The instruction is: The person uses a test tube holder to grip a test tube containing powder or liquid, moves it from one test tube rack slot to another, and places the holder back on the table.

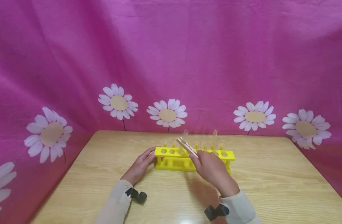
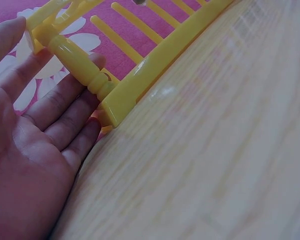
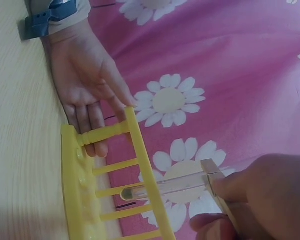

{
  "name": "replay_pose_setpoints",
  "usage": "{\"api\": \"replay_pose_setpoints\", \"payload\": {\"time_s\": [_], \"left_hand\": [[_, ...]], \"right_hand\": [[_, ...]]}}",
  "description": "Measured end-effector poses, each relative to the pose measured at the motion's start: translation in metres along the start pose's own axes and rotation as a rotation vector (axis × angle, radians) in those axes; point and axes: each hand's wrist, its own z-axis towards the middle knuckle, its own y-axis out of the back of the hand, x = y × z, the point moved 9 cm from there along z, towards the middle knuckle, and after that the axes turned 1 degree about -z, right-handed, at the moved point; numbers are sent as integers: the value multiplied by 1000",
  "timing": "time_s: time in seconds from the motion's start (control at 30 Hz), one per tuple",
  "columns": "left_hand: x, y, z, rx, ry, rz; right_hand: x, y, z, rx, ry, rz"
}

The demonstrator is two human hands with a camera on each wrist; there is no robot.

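A yellow test tube rack (image 1: 171, 168) stands on the table. At its left end my left hand (image 1: 142, 163) holds it, the thumb by the top corner and the fingers around the end post (image 2: 75, 60). My right hand (image 1: 213, 169) grips a wooden test tube holder (image 1: 185, 145) above the rack. Clamped in the holder's far end is a clear test tube (image 3: 177, 184). The tube passes through the rack's top plate (image 3: 149, 172). Its rounded bottom looks dark and hangs between the plate and the base (image 3: 70, 190), apart from the base.
Another clear test tube (image 1: 215, 137) stands in the rack's right part, with fainter glass beside it. Yellow pegs (image 2: 135, 22) rise along the rack's back. A pink cloth with white daisies (image 1: 187, 62) hangs behind and beside the wooden table (image 1: 103, 155).
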Motion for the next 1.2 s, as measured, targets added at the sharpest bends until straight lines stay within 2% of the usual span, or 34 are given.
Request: {"api": "replay_pose_setpoints", "payload": {"time_s": [0.33, 0.63, 0.97, 1.2], "left_hand": [[0, 0, -1, -3, 12, -6], [0, 0, 0, 0, -6, 0], [-1, 0, -1, -9, 8, 3], [2, 2, 0, -22, 22, 6]], "right_hand": [[4, 7, -2, -43, -9, 43], [10, 17, -4, -100, 13, 39], [13, 15, -4, -98, -10, 87], [19, 13, -5, -126, 38, 63]]}}
